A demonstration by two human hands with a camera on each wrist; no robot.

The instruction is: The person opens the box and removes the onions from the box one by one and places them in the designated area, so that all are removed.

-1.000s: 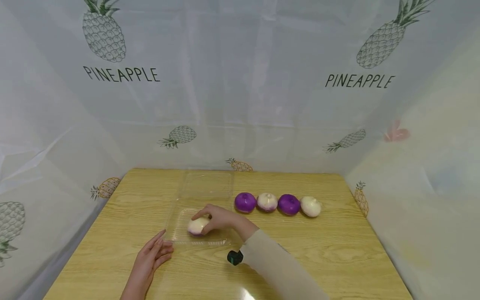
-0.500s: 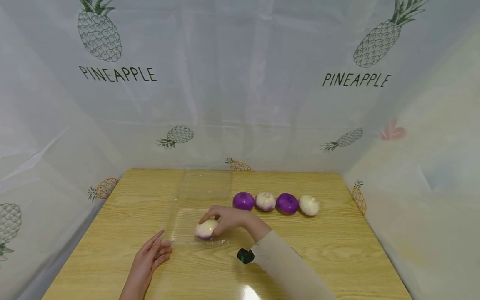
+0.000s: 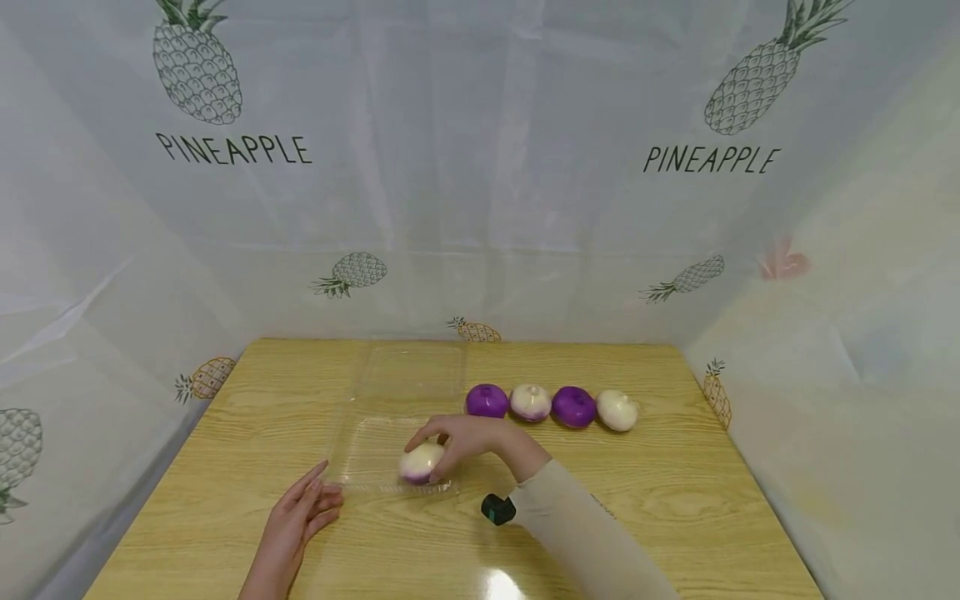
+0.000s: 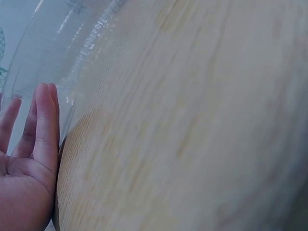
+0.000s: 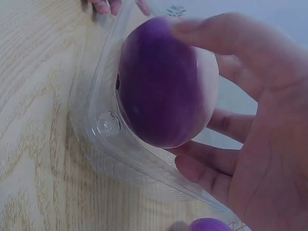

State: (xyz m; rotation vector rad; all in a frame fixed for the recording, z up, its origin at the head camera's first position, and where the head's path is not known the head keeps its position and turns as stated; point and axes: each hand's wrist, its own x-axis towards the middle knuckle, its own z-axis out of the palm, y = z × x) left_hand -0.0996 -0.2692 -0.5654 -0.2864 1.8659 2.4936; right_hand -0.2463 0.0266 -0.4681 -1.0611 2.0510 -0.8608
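Note:
In the head view my right hand [image 3: 468, 442] pinches a white-and-purple turnip [image 3: 422, 463] over the near right part of a clear plastic clamshell box [image 3: 360, 454]. The right wrist view shows the turnip's purple side [image 5: 159, 86] outward, thumb on top and fingers behind it, at a corner of the box [image 5: 103, 122]. Whether it touches the box floor I cannot tell. My left hand [image 3: 300, 512] lies at the near left corner of the box, its fingers extended. In the left wrist view the fingers of that hand [image 4: 45, 125] are against or beside the clear plastic wall.
Right of the box, several turnips sit in a row on the wooden table [image 3: 675, 500], including a purple-topped one [image 3: 487, 402] and a white one [image 3: 617, 411]. The box lid [image 3: 412, 371] lies folded back behind. A pineapple-print sheet [image 3: 480, 192] hangs around the table.
My right hand has moved right and a little nearer with the turnip in its grip, from the box's middle towards its near right corner. The left hand has stayed in place.

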